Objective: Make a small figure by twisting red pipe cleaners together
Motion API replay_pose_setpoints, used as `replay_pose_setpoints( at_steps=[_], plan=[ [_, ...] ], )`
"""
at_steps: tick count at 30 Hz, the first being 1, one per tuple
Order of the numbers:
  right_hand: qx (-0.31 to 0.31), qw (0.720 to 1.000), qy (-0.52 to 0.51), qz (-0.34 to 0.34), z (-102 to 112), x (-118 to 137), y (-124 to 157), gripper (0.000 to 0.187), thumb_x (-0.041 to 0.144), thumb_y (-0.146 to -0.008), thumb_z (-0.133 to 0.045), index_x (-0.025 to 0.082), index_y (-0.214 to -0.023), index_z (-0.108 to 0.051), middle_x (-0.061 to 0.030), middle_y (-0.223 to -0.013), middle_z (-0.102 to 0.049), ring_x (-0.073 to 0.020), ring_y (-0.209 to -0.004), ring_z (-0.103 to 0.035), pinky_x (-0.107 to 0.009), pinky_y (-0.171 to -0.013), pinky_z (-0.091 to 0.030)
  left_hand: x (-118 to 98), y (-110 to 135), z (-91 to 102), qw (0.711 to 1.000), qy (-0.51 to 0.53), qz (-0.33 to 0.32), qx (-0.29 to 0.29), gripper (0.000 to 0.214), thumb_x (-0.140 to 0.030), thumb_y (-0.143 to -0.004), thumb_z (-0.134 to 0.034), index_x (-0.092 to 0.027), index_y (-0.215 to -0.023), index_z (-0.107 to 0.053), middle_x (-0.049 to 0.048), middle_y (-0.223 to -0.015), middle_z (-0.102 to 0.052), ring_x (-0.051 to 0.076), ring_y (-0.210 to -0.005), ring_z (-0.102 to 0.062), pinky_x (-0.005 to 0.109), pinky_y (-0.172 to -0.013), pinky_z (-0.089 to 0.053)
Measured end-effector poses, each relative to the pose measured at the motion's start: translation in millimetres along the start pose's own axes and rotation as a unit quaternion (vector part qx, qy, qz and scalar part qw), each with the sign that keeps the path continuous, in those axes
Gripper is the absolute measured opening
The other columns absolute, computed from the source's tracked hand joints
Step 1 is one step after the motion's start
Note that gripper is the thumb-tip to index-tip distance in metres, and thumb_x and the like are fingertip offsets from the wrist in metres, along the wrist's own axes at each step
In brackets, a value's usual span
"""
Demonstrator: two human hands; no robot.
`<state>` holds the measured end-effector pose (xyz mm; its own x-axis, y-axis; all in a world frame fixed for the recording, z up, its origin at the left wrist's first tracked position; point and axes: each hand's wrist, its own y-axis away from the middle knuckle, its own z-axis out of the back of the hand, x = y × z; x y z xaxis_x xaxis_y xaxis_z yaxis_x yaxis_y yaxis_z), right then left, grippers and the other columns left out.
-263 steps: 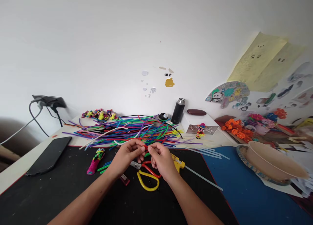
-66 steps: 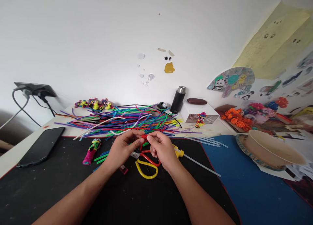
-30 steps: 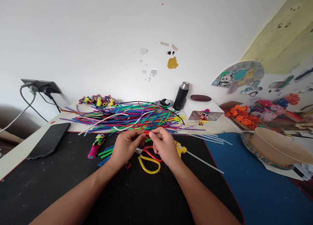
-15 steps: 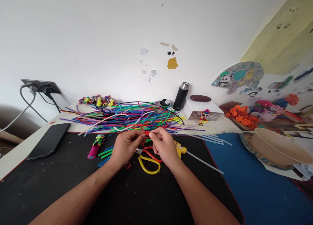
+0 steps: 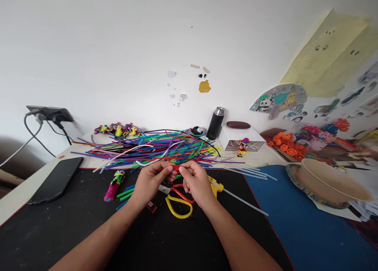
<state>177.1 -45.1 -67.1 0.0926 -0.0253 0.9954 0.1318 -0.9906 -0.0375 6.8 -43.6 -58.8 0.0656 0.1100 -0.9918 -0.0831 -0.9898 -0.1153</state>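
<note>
A small coiled piece of red pipe cleaner (image 5: 176,167) is pinched between my two hands above the black mat. My left hand (image 5: 152,181) grips its left end with thumb and forefinger. The other end sits between the thumb and fingers of my right hand (image 5: 196,181). Below them lie scissors (image 5: 179,207) with one yellow and one red handle. A yellow glue gun (image 5: 216,186) with a long glue stick is just right of my right hand. Cut green and blue pipe cleaners (image 5: 126,193) lie left of my left hand, near a pink and green pipe-cleaner figure (image 5: 113,185).
A heap of coloured pipe cleaners (image 5: 153,147) spreads along the back. Behind it stand a black flask (image 5: 215,123) and a white box (image 5: 228,137). A phone (image 5: 56,181) lies at the left. Loose glue sticks (image 5: 251,172) and a beige bowl (image 5: 327,180) are at the right.
The view has tilted up a little, so things sit lower in the picture. Both hands still pinch the red piece; the red strand that stuck up from it no longer shows clearly.
</note>
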Motion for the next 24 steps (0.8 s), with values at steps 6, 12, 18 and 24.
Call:
replay_pose_setpoints(
  at_steps=[6, 12, 18, 24],
  plan=[
    [0.001, 1.000, -0.007, -0.011, -0.7, -4.3, -1.7, 0.030, 0.048, -0.087, -0.068, 0.021, -0.086, -0.056, 0.0117, -0.046, -0.046, -0.0075, -0.034, -0.040, -0.021, -0.037, -0.024, 6.3, -3.3, 0.3, 0.996, 0.069, 0.050, 0.026, 0.038, -0.052, -0.074, -0.089, -0.016, -0.082, -0.078, 0.0035, -0.070, -0.076, 0.017, -0.064, -0.071, 0.029, -0.067, -0.059],
    [0.001, 1.000, -0.012, -0.010, -0.8, -2.1, -1.6, 0.029, 0.047, -0.088, -0.068, 0.021, -0.087, -0.058, 0.0116, -0.045, -0.046, -0.0074, -0.034, -0.040, -0.020, -0.037, -0.023, 9.1, -5.5, 0.4, 0.985, 0.145, 0.089, 0.025, 0.041, -0.051, -0.069, -0.093, -0.014, -0.081, -0.080, 0.0067, -0.074, -0.077, 0.017, -0.065, -0.070, 0.027, -0.066, -0.059],
    [0.002, 1.000, -0.006, -0.009, -0.7, 0.7, 0.2, 0.028, 0.046, -0.088, -0.067, 0.020, -0.087, -0.058, 0.0113, -0.045, -0.047, -0.0072, -0.035, -0.040, -0.020, -0.038, -0.024, 7.5, -5.2, 0.7, 0.982, 0.163, 0.087, 0.038, 0.040, -0.049, -0.068, -0.095, -0.013, -0.079, -0.080, 0.0070, -0.075, -0.078, 0.016, -0.065, -0.071, 0.025, -0.066, -0.059],
    [0.011, 1.000, -0.003, -0.013, -1.4, 2.6, 1.2, 0.026, 0.045, -0.087, -0.066, 0.021, -0.088, -0.057, 0.0118, -0.046, -0.047, -0.0072, -0.034, -0.039, -0.020, -0.037, -0.024, 10.9, -6.2, 2.9, 0.976, 0.182, 0.109, 0.046, 0.037, -0.045, -0.066, -0.098, -0.014, -0.076, -0.078, 0.0051, -0.070, -0.077, 0.014, -0.063, -0.070, 0.022, -0.062, -0.057]
  ],
)
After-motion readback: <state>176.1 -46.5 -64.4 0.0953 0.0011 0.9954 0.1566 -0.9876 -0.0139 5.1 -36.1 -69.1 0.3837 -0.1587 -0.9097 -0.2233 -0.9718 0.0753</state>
